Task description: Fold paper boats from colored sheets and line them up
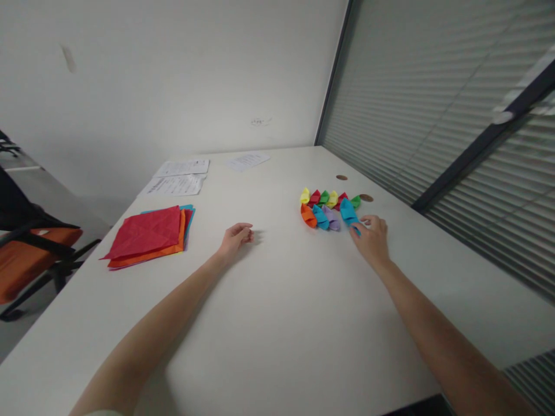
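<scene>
My right hand [372, 238] rests on the white table [277, 312] and pinches the near end of a blue folded paper boat [348, 212]. This boat lies at the right end of a front row with a purple one [332, 219], another blue one [321, 218] and an orange one [308, 216]. Behind them sits a back row of several small folded pieces in yellow, red and green [330, 199]. My left hand [236, 237] lies on the table to the left, fingers curled loosely with nothing in them.
A stack of coloured paper sheets [150, 236], red on top, lies at the left. Printed white papers [177, 178] lie at the far edge. Two round holes [366, 197] mark the tabletop near the blinds. An orange chair [26, 254] stands at the left.
</scene>
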`<state>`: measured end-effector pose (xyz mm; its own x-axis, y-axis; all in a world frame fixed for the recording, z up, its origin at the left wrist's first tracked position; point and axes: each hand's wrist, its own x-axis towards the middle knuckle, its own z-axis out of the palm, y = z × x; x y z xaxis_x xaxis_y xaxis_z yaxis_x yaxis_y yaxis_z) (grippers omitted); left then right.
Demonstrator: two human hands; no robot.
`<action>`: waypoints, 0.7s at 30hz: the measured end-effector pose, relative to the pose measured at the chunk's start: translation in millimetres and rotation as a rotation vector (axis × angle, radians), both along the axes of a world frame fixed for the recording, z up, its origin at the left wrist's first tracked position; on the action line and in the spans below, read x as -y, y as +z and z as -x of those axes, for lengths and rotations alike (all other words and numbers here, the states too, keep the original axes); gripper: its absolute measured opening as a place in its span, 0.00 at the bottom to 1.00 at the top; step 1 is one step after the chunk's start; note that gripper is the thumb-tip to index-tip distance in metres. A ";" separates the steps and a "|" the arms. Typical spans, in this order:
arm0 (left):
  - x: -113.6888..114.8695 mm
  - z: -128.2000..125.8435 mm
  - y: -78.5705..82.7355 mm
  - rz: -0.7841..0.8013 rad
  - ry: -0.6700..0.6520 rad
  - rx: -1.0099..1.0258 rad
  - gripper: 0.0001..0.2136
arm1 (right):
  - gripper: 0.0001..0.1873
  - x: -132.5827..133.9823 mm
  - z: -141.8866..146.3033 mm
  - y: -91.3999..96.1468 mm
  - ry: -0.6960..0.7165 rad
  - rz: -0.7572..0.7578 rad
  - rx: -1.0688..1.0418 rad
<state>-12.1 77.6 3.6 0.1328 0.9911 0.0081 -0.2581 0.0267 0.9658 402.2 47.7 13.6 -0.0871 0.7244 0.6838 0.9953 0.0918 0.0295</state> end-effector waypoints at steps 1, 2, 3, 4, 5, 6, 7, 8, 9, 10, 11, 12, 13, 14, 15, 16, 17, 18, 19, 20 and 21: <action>1.4 -2.7 1.4 -0.029 0.021 -0.059 0.19 | 0.11 1.2 4.6 2.8 0.013 -0.041 -0.028; 3.4 -6.3 3.1 -0.068 0.042 -0.135 0.18 | 0.10 2.5 11.4 6.2 0.036 -0.076 -0.058; 6.0 -10.4 5.4 -0.118 0.063 -0.223 0.18 | 0.09 4.0 20.7 10.0 0.082 -0.084 -0.077; 9.2 -15.0 8.2 -0.169 0.044 -0.300 0.18 | 0.09 5.9 32.5 13.9 0.141 -0.081 -0.097; 13.0 -19.6 11.6 -0.223 0.037 -0.344 0.17 | 0.08 8.0 46.6 17.6 0.218 -0.062 -0.116; 17.3 -23.9 15.3 -0.281 0.017 -0.382 0.17 | 0.08 10.7 62.7 21.1 0.305 -0.024 -0.129; 21.7 -27.6 19.4 -0.343 0.006 -0.426 0.16 | 0.08 14.0 80.1 23.9 0.404 0.023 -0.140; 26.0 -30.4 23.6 -0.399 -0.003 -0.469 0.15 | 0.08 17.7 98.0 26.1 0.485 0.080 -0.144; 30.0 -32.2 27.8 -0.447 0.001 -0.505 0.14 | 0.09 21.8 115.7 27.4 0.534 0.148 -0.140; 33.4 -33.0 31.6 -0.483 -0.001 -0.543 0.13 | 0.10 25.9 132.4 27.8 0.579 0.201 -0.136; 36.2 -32.9 35.1 -0.509 -0.013 -0.592 0.12 | 0.10 29.8 147.5 27.2 0.623 0.246 -0.135; 38.0 -32.0 38.0 -0.530 -0.025 -0.653 0.11 | 0.10 33.2 160.7 25.6 0.656 0.280 -0.141; 39.1 -30.7 40.2 -0.543 -0.040 -0.723 0.09 | 0.11 35.9 171.7 23.2 0.682 0.306 -0.147; 39.4 -29.2 41.7 -0.552 -0.055 -0.796 0.09 | 0.11 37.9 180.6 19.9 0.700 0.322 -0.152; 39.1 -27.6 42.5 -0.558 -0.072 -0.866 0.09 | 0.12 39.2 187.3 16.1 0.710 0.333 -0.152; 38.4 -26.3 42.5 -0.564 -0.093 -0.927 0.09 | 0.11 40.0 192.1 12.1 0.718 0.344 -0.155; 37.4 -25.2 41.8 -0.571 -0.114 -0.974 0.09 | 0.11 40.5 195.3 8.1 0.727 0.353 -0.163; 36.4 -24.5 40.5 -0.579 -0.136 -1.009 0.09 | 0.11 40.9 197.1 4.5 0.743 0.365 -0.179; 35.5 -24.2 38.7 -0.588 -0.158 -1.033 0.09 | 0.09 41.3 197.7 1.6 0.771 0.384 -0.199; 34.9 -24.3 36.6 -0.596 -0.179 -1.050 0.08 | 0.08 41.5 197.6 -0.4 0.802 0.408 -0.228; 34.7 -24.8 34.5 -0.601 -0.197 -1.062 0.08 | 0.08 41.4 196.8 -1.5 0.833 0.436 -0.268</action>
